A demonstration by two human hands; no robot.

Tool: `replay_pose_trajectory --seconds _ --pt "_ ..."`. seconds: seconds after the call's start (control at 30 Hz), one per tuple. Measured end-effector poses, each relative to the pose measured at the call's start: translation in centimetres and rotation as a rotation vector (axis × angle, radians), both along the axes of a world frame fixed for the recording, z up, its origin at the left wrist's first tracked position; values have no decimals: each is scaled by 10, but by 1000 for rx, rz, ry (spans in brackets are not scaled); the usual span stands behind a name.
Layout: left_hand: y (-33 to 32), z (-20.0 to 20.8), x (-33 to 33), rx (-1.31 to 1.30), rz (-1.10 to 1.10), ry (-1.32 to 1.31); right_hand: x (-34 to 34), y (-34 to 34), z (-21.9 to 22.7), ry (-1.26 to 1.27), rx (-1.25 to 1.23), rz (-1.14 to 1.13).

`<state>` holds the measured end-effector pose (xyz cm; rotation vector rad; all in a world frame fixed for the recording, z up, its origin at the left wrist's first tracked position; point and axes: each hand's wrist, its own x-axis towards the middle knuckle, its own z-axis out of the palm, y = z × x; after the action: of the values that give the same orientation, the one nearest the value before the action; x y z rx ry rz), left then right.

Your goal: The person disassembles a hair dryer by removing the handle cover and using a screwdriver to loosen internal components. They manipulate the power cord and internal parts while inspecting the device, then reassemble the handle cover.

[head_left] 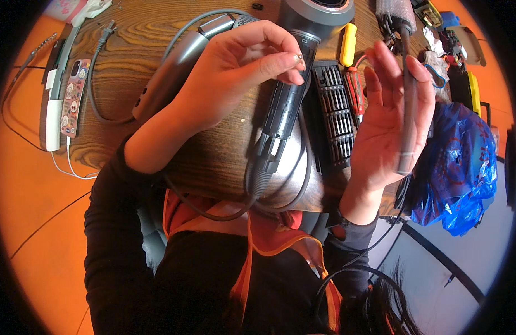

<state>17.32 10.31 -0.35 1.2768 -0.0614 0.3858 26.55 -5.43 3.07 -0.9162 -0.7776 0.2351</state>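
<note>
A tiny screw [299,57] is pinched between the thumb and forefinger of my left hand [230,70], over the handle of a grey hair dryer. That hair dryer [311,25] lies on the table with its head at the far side. Its handle casing is off, baring a black inner tube [283,109], and the cord leaves at the near end. My right hand [383,120] is palm up, to the right of the dryer. Across its fingers it holds a slim grey screwdriver [406,117], smeared by motion. The tip cannot be made out.
A black case of screwdriver bits [337,114] lies between dryer and right hand, near a red-handled tool [354,92] and a yellow handle [348,44]. Left are a grey cylindrical appliance [171,75], a phone [75,97] and a power strip [55,114]. A blue plastic bag [456,167] sits right.
</note>
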Motion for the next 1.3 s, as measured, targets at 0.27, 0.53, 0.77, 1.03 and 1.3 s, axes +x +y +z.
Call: replay_pose_trajectory --seconds 0.27,0.53,0.77,1.03,1.3 --pt "-3 0 1 23 -63 -71 -7 -4 -9 -314 -74 -331" --pt "-4 1 2 -66 -84 -106 -15 -2 -4 -188 -160 -286" --pt "-6 2 0 -8 -58 -90 -16 0 -3 -227 -227 -323" --pt "-6 4 -1 90 -28 -89 -17 -2 -2 -260 -235 -316" --pt "-4 1 0 213 81 -135 -12 -2 -3 -245 -269 -230"
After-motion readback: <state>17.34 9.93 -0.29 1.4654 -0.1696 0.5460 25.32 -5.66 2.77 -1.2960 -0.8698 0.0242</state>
